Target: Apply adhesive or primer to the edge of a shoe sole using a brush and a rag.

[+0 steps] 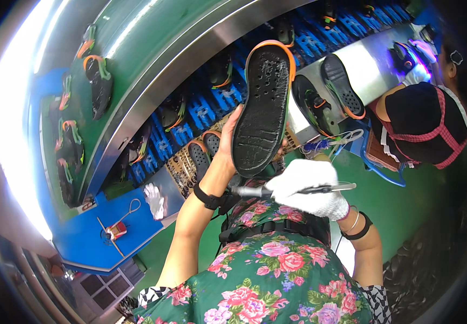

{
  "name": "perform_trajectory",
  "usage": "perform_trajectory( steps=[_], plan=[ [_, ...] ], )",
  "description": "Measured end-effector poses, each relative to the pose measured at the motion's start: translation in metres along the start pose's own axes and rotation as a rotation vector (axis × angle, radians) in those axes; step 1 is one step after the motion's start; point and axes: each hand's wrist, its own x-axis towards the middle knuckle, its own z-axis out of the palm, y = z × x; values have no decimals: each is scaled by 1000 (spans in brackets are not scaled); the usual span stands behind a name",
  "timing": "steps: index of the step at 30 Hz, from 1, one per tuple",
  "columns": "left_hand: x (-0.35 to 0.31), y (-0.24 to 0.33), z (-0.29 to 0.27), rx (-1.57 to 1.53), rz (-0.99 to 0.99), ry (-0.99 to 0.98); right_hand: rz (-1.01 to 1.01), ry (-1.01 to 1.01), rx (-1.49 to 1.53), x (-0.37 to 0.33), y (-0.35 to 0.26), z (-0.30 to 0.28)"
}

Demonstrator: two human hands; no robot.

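My bare left hand grips a black shoe with an orange edge at the toe. The toe points away from me and its underside is turned up, dark and shiny, with small holes near the front. My right hand, in a white knit glove, is closed round a slim brush. The pale brush tip points left, just below the shoe's heel and apart from it. Its handle sticks out to the right. The fingers of my left hand behind the shoe are mostly hidden.
A conveyor with blue slatted holders carries several shoes beyond my hands. More shoes lie on a metal ledge and on a green surface at left. A white glove rests by a blue table. Another person works at right.
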Motion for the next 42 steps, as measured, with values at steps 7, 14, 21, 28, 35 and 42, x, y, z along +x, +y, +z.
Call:
perform_trajectory(
  steps=[7, 14, 21, 28, 35, 42],
  plan=[
    [-6, 9, 13, 34, 110, -97, 183, -84, 275, 7, -4, -6],
    [-28, 45, 77, 566, 428, -434, 224, 462, 656, -13, -6, -17],
    [13, 172, 145, 107, 594, -618, 306, 473, 533, -6, 33, -6],
    [46, 150, 162, -125, 702, -359, 384, 447, 438, -9, 52, 14],
    [62, 184, 205, 1, 924, 6, 309, 440, 407, -9, 52, 10],
    [39, 150, 182, -81, 924, 79, 348, 524, 495, -14, 49, -7]
  ],
)
